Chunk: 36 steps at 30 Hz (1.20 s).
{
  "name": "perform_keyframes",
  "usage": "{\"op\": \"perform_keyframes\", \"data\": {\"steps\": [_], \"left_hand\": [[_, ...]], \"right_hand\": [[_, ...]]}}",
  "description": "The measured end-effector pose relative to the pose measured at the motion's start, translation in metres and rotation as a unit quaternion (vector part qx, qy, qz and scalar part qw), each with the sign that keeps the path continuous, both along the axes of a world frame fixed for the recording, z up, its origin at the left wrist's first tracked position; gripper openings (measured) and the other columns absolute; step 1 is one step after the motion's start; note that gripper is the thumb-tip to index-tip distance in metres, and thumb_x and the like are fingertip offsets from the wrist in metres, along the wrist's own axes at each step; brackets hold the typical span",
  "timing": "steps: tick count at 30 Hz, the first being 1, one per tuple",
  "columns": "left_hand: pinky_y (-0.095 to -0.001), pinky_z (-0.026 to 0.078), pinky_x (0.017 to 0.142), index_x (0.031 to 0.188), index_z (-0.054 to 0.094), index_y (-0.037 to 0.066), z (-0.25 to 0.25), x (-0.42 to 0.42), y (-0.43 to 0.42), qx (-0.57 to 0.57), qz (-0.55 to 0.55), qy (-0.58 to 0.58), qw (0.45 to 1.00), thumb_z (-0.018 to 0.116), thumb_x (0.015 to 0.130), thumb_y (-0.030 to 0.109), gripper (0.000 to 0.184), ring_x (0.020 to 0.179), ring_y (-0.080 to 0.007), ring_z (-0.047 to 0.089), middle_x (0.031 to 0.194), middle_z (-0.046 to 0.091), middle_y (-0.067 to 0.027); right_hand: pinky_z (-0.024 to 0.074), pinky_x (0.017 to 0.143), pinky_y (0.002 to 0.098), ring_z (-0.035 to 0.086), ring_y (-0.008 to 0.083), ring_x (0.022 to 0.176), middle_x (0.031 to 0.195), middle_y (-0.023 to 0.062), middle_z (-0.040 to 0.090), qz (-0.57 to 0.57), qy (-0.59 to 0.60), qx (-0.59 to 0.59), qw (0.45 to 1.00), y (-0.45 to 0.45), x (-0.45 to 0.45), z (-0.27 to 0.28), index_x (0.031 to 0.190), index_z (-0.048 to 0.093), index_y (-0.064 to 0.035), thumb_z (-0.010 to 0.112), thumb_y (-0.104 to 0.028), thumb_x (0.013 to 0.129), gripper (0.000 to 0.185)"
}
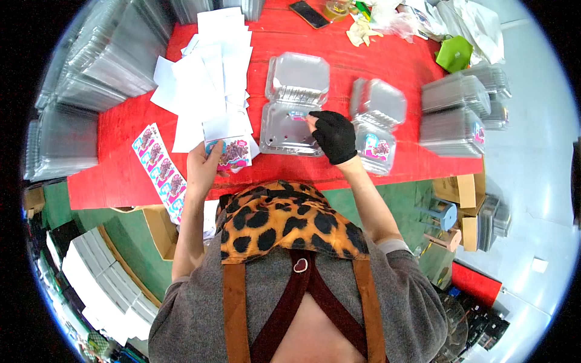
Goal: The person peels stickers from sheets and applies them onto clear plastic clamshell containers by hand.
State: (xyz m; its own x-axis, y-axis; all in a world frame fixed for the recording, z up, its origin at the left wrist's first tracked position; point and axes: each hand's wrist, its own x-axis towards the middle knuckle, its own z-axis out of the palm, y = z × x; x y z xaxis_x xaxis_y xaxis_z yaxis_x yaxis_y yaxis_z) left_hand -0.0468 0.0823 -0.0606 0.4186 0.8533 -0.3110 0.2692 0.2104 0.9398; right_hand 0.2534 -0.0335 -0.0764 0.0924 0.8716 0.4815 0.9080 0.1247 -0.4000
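Note:
My left hand [203, 169] grips a sheet of printed stickers [235, 152] with pink, blue and dark grape-like pictures, beside the white paper pile. My right hand [334, 136], in a black fingerless glove, is over an open clear plastic clamshell box [279, 132]. Its fingertips are pinched at a small pink-and-blue sticker [298, 115], seen nearly edge-on; whether it touches the box I cannot tell. To the right stands another open stack of clamshell boxes [380, 103], with a grape sticker [376, 147] on its near part.
White backing papers [209, 72] are heaped left of centre, with a sticker strip [160, 169] hanging over the table edge. Tall clamshell stacks [115, 51] line the left side; more stacks [454, 124] stand right. A phone [308, 14] and green box [454, 53] lie farther back.

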Motion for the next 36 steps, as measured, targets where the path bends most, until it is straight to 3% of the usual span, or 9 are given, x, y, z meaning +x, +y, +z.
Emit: {"op": "perform_keyframes", "data": {"steps": [5,9,13,18,23,25,28,32,36], "left_hand": [[-0.0246,0.047,0.038,0.100,0.060,-0.009,-0.001,0.007,-0.005,-0.012,0.024,-0.028,0.999,0.056,0.095,0.020,0.029,0.049,-0.0115,0.057,0.074,0.063,-0.0076],[-0.0236,0.039,0.033,0.098,0.060,-0.007,-0.007,0.009,-0.007,-0.024,0.025,-0.056,0.998,0.057,0.095,0.021,0.029,0.044,-0.0108,0.054,0.070,0.063,-0.0057],[-0.0221,0.034,0.032,0.093,0.061,-0.005,-0.012,0.015,-0.007,-0.041,0.033,-0.060,0.997,0.056,0.096,0.026,0.031,0.041,-0.0110,0.053,0.068,0.062,-0.0047],[-0.0216,0.032,0.032,0.093,0.060,-0.001,-0.008,0.029,-0.008,-0.128,-0.021,-0.049,0.990,0.048,0.099,0.034,0.038,0.042,-0.0119,0.054,0.065,0.063,-0.0058],[-0.0227,0.037,0.037,0.104,0.060,0.000,-0.032,0.051,-0.007,-0.176,-0.085,-0.013,0.981,0.044,0.100,0.036,0.040,0.047,-0.0099,0.055,0.073,0.068,-0.0091],[-0.0230,0.039,0.039,0.106,0.060,0.001,-0.047,0.053,-0.007,-0.171,-0.095,0.009,0.981,0.045,0.099,0.039,0.042,0.050,-0.0086,0.054,0.076,0.069,-0.0083],[-0.0232,0.039,0.039,0.105,0.061,0.001,-0.056,0.058,-0.008,-0.154,-0.096,0.009,0.983,0.047,0.098,0.040,0.043,0.050,-0.0088,0.053,0.076,0.068,-0.0066],[-0.0233,0.040,0.040,0.105,0.062,0.000,-0.054,0.056,-0.007,-0.145,-0.110,0.034,0.983,0.048,0.098,0.041,0.044,0.049,-0.0093,0.052,0.076,0.066,-0.0048],[-0.0230,0.038,0.039,0.101,0.063,0.000,-0.036,0.054,-0.007,-0.145,-0.113,0.033,0.982,0.050,0.097,0.041,0.043,0.048,-0.0091,0.051,0.075,0.065,-0.0038]], "right_hand": [[0.0503,0.068,0.0428,0.064,0.0323,0.074,0.079,0.0144,0.066,0.036,-0.017,0.002,0.999,0.007,-0.011,-0.023,0.085,0.068,-0.0065,0.060,-0.017,0.083,0.013],[0.0529,0.070,0.0402,0.066,0.0299,0.079,0.091,0.0135,0.068,0.046,-0.067,-0.045,0.996,0.001,-0.015,-0.036,0.092,0.067,-0.0066,0.062,-0.013,0.081,0.014],[0.0524,0.075,0.0391,0.066,0.0276,0.087,0.095,0.0117,0.068,0.033,-0.061,-0.134,0.989,0.001,-0.014,-0.057,0.094,0.069,-0.0080,0.062,-0.019,0.082,0.018],[0.0509,0.081,0.0370,0.064,0.0279,0.095,0.098,0.0107,0.068,0.003,0.035,-0.134,0.990,-0.009,-0.027,-0.043,0.097,0.069,-0.0066,0.061,-0.025,0.085,0.023],[0.0509,0.078,0.0389,0.065,0.0328,0.085,0.091,0.0175,0.068,-0.154,0.122,-0.198,0.960,-0.034,-0.020,-0.005,0.095,0.069,-0.0018,0.057,-0.025,0.091,0.027],[0.0509,0.076,0.0404,0.065,0.0351,0.083,0.088,0.0189,0.067,-0.261,0.133,-0.166,0.942,-0.049,-0.007,-0.039,0.098,0.069,-0.0015,0.056,-0.025,0.091,0.027],[0.0505,0.078,0.0406,0.065,0.0363,0.087,0.090,0.0211,0.067,-0.256,0.256,-0.241,0.901,-0.073,0.002,-0.082,0.101,0.068,-0.0013,0.056,-0.025,0.090,0.029],[0.0510,0.079,0.0402,0.065,0.0358,0.091,0.094,0.0226,0.067,-0.239,0.157,-0.225,0.931,-0.077,-0.002,-0.079,0.103,0.069,-0.0032,0.055,-0.024,0.089,0.028],[0.0489,0.081,0.0444,0.062,0.0386,0.093,0.097,0.0222,0.065,-0.232,0.171,-0.245,0.926,-0.077,-0.002,-0.047,0.104,0.069,-0.0080,0.049,-0.023,0.091,0.028]]}}
